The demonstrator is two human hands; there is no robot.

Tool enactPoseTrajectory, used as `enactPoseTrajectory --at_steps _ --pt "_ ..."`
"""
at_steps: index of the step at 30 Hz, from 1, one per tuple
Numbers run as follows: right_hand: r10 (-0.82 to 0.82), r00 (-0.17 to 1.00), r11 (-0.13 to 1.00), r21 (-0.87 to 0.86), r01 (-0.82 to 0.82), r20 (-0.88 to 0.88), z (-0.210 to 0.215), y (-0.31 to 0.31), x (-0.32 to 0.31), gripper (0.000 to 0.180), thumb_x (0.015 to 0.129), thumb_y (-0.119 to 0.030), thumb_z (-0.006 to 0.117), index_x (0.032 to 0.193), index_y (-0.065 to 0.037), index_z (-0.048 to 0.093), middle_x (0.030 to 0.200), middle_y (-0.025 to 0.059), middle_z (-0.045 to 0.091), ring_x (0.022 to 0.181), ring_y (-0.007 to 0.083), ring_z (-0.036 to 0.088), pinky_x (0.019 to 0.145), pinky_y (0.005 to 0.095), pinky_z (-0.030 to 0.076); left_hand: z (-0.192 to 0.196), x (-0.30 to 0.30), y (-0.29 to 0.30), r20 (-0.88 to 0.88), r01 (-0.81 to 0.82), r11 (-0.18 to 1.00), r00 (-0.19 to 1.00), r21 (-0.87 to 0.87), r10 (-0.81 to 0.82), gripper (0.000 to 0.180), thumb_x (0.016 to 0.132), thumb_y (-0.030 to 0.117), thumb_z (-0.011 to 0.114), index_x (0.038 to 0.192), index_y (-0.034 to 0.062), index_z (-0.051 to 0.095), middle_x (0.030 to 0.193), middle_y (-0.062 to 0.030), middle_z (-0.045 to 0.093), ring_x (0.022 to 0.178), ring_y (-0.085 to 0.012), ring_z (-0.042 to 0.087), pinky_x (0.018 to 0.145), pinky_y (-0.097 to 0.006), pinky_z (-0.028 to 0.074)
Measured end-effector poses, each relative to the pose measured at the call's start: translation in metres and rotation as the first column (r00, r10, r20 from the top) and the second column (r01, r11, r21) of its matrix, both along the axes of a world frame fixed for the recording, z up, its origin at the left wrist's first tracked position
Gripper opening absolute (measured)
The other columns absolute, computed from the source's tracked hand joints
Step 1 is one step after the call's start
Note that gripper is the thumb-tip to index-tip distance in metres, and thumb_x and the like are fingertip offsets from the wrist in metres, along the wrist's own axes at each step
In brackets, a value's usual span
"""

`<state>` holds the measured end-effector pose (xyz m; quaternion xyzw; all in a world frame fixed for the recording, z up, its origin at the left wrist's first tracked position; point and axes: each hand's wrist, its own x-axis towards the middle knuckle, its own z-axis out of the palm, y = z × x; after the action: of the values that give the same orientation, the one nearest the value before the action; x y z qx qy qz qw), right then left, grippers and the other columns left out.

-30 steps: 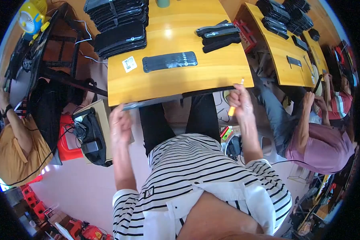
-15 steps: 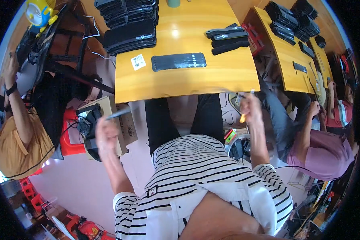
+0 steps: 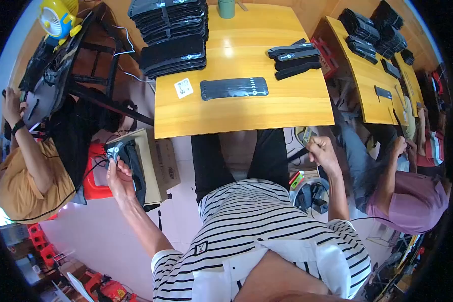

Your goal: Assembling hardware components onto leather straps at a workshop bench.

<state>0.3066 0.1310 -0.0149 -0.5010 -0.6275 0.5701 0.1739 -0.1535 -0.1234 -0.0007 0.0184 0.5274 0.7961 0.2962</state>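
Note:
My left hand (image 3: 121,181) is out to the left beside an open cardboard box (image 3: 147,168) that holds black pieces. Its thumb and fingertips pinch a small dark flat piece with a pale mark (image 3: 115,150); the rest of that piece blends into the black things behind. My right hand (image 3: 324,155) is closed off the table's near right corner. A dark narrow strip (image 3: 297,154) seems to run left from it, but what the fingers grip is mostly hidden. In front of me a flat black strap piece (image 3: 234,88) with pale print lies on the yellow table (image 3: 246,116).
A tall stack of black pieces (image 3: 173,55) and a white label (image 3: 183,88) are on the table's left. Several folded black straps (image 3: 294,58) lie right, a green cup (image 3: 226,8) behind. Co-workers sit on both sides. A bin (image 3: 307,194) stands below my right hand.
My left hand has moved left and down to the box; the strip it held no longer points towards the table. My right hand has lowered slightly. The view has shifted a little.

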Motion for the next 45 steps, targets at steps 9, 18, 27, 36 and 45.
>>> enactPoseTrajectory --at_steps 9,18,27,36,45 --pt "0.064 0.997 0.987 0.146 -0.068 0.035 0.001 -0.011 -0.012 0.031 0.079 -0.008 0.053 0.05 -0.007 0.042 0.044 -0.002 0.045 0.039 0.0034 0.038 0.038 0.0211 0.027 -0.003 -0.002 0.043 -0.013 -0.194 0.971 0.98 0.138 0.198 0.017 0.092 0.019 0.049 0.091 0.0028 0.053 0.076 -0.0028 0.057 0.065 -0.0089 0.055 0.051 -0.018 0.043" --pt "0.062 0.998 0.992 0.113 -0.063 0.008 -0.01 -0.02 -0.018 0.033 0.078 -0.008 0.056 0.05 -0.006 0.039 0.047 -0.0026 0.041 0.042 0.0035 0.042 0.04 0.0216 0.029 -0.103 0.084 0.111 0.201 -0.132 0.991 0.972 0.032 0.123 0.019 0.093 0.015 0.044 0.091 -0.0023 0.053 0.084 -0.0148 0.063 0.078 -0.0242 0.065 0.071 -0.033 0.057" --pt "0.025 0.999 0.999 0.035 -0.027 0.049 -0.009 -0.021 -0.019 0.033 0.079 -0.01 0.055 0.051 -0.005 0.04 0.047 -0.0027 0.044 0.044 0.0025 0.041 0.042 0.0227 0.03 -0.109 0.128 0.115 0.287 0.148 0.987 0.95 -0.065 -0.124 0.018 0.094 0.015 0.042 0.094 -0.0009 0.049 0.09 -0.0241 0.062 0.079 -0.0304 0.066 0.066 -0.033 0.056" --pt "0.208 0.888 0.721 0.549 -0.423 0.411 0.049 -0.014 -0.02 0.017 0.07 -0.011 0.054 0.061 0.001 0.048 0.057 0.0147 0.05 0.052 0.0344 0.05 0.05 0.0392 0.04 -0.102 0.128 0.108 0.379 0.276 0.914 0.913 -0.298 -0.152 0.052 0.085 0.048 0.052 0.102 -0.0008 0.045 0.093 -0.0217 0.062 0.073 -0.0308 0.065 0.054 -0.032 0.053" --pt "0.396 0.881 0.584 0.669 -0.46 0.26 0.077 -0.028 -0.04 0.016 0.069 -0.011 0.065 0.082 -0.003 0.064 0.061 0.0079 0.055 0.052 0.0226 0.057 0.045 0.0333 0.044 -0.037 0.217 0.126 0.519 0.972 0.183 0.081 0.149 -0.851 0.057 0.088 0.055 0.039 0.099 0.0027 0.059 0.074 -0.009 0.061 0.058 -0.0129 0.058 0.047 -0.021 0.043"
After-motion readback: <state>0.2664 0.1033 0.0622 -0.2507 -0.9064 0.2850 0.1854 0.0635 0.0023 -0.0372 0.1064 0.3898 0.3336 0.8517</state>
